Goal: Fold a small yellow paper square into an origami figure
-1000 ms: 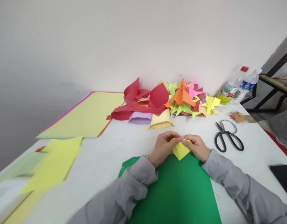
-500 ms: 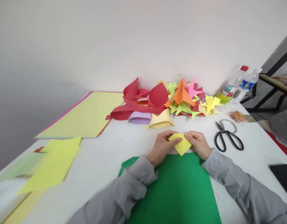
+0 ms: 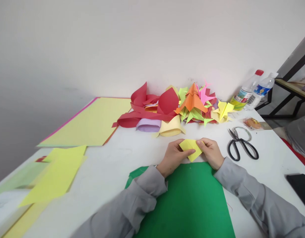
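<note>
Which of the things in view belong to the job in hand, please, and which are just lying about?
Job in hand:
folded yellow paper, in the left hand and right hand
green sheet, below them, seemingly the working surface

Apparently just lying about:
scissors
red-capped bottle
white-capped bottle
orange folded paper
red paper pieces

Folded paper (image 3: 192, 145): is sitting between left hand (image 3: 173, 156) and right hand (image 3: 211, 152)
Near sheet (image 3: 187, 205): is lying on the table (image 3: 110, 185), partly under the left sleeve (image 3: 147, 188)
Paper crafts (image 3: 192, 102): are lying behind both hands
Stacked sheets (image 3: 85, 124): are lying left of the crafts
Loose sheets (image 3: 55, 178): are lying before that stack
Scissors (image 3: 239, 139): are lying right of the right hand
Bottles (image 3: 261, 91): are standing behind the scissors
</note>
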Available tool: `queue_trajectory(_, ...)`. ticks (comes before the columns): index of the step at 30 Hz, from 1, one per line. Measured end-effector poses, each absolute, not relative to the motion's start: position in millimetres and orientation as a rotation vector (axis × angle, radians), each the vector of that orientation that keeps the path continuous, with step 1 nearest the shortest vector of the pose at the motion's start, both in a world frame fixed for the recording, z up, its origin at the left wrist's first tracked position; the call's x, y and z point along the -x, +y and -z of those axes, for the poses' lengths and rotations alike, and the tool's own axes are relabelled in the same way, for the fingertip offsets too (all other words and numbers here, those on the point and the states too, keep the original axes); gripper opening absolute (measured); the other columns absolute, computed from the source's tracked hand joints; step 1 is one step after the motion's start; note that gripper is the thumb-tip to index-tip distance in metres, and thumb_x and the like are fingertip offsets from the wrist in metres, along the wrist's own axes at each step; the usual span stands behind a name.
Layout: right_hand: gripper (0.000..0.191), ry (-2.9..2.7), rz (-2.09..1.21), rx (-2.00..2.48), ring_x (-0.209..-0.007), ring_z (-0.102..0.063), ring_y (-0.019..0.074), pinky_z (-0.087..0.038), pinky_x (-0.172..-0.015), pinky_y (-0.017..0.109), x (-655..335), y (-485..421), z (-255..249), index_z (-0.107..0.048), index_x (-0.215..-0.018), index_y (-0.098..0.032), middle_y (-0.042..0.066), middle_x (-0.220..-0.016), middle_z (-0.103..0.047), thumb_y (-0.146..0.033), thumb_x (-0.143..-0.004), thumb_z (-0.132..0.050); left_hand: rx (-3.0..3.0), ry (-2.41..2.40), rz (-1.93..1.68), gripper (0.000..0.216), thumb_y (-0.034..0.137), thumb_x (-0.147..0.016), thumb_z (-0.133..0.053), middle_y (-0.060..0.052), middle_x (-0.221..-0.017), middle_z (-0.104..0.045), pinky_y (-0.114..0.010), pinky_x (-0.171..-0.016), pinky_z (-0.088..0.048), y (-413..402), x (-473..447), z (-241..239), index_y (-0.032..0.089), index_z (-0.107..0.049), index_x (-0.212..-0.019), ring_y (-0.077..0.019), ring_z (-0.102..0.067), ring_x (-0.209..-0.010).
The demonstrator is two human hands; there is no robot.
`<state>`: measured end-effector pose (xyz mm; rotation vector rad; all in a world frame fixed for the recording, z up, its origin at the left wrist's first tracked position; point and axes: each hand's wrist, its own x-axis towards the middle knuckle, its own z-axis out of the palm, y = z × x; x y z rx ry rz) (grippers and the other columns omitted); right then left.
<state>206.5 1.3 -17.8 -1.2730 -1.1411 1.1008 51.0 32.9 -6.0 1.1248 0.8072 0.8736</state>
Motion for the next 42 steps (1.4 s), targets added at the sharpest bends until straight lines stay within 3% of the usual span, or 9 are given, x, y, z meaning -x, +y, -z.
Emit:
queue_trajectory(7, 0.040, -0.977, -1.105, 1.209, -0.050, -0.047, 0.0114, -0.036, -0.049, 0.024, -207.7, 4.3, 23.4, -0.061, -0.066, -0.017, -0.003, -0.053, -0.056, -0.056, -0.072, -0.066, -1.206, 0.769, -0.783, 0.043, 0.028, -0.056, -0.082, -0.002, -0.073, -0.069, -0.023, -0.050, -0.047, 33.6, -51.3, 10.7, 0.012, -0.065, -0.092, -0.0114, -0.058, -0.054)
queue_trajectory(12, 0.039, -0.904, -1.085, 1.161, -0.047, -0.044, 0.0097, -0.033, -0.046, 0.022, -207.4, 5.7, 23.5, -0.061, -0.065, -0.016, -0.004, -0.051, -0.054, -0.054, -0.073, -0.067, -1.341, 0.782, -0.758, 0.031, 0.034, -0.060, -0.079, 0.004, -0.051, -0.056, -0.021, -0.045, -0.044, 34.1, -49.7, 11.9, 0.012, -0.064, -0.077, -0.0090, -0.052, -0.044)
queue_trajectory(25, 0.034, -0.886, -1.089, 1.076, -0.050, -0.048, 0.0095, -0.039, -0.050, 0.023, -208.2, 8.6, 26.8, -0.061, -0.074, -0.017, -0.003, -0.058, -0.056, -0.050, -0.076, -0.066, -1.307, 0.756, -0.945, 0.022, 0.030, -0.066, -0.074, 0.003, -0.055, -0.055, -0.021, -0.051, -0.042, 32.0, -49.4, 7.3, 0.013, -0.065, -0.076, -0.0082, -0.050, -0.050)
queue_trajectory(30, 0.039, -0.862, -1.035, 1.051, -0.050, -0.051, 0.0087, -0.042, -0.047, 0.022, -207.5, 9.8, 25.6, -0.058, -0.100, -0.021, -0.006, -0.066, -0.055, -0.044, -0.072, -0.072, -1.381, 0.831, -1.223, 0.012, 0.025, -0.071, -0.069, 0.001, -0.065, -0.056, -0.020, -0.050, -0.041, 35.8, -49.3, 11.5, 0.014, -0.066, -0.072, -0.0079, -0.048, -0.054)
queue_trajectory(36, 0.036, -0.836, -1.058, 0.991, -0.049, -0.052, 0.0076, -0.043, -0.047, 0.021, -207.7, 9.0, 23.6, -0.056, -0.100, -0.022, -0.007, -0.065, -0.055, -0.042, -0.074, -0.071, -1.547, 0.879, -1.532, 0.007, 0.021, -0.077, -0.066, -0.002, -0.083, -0.054, -0.018, -0.050, -0.045, 38.5, -48.6, 22.2, 0.019, -0.070, -0.082, -0.0093, -0.054, -0.065)
queue_trajectory(42, 0.040, -0.866, -1.263, 0.913, -0.046, -0.057, 0.0118, -0.041, -0.041, 0.022, -207.3, 5.9, 17.8, -0.056, -0.103, -0.020, 0.000, -0.066, -0.066, -0.050, -0.078, -0.063, -1.737, 0.851, -1.597, 0.007, 0.019, -0.079, -0.065, -0.005, -0.097, -0.053, -0.024, -0.058, -0.054, 38.8, -45.2, 28.1, 0.020, -0.072, -0.080, -0.0122, -0.059, -0.075)
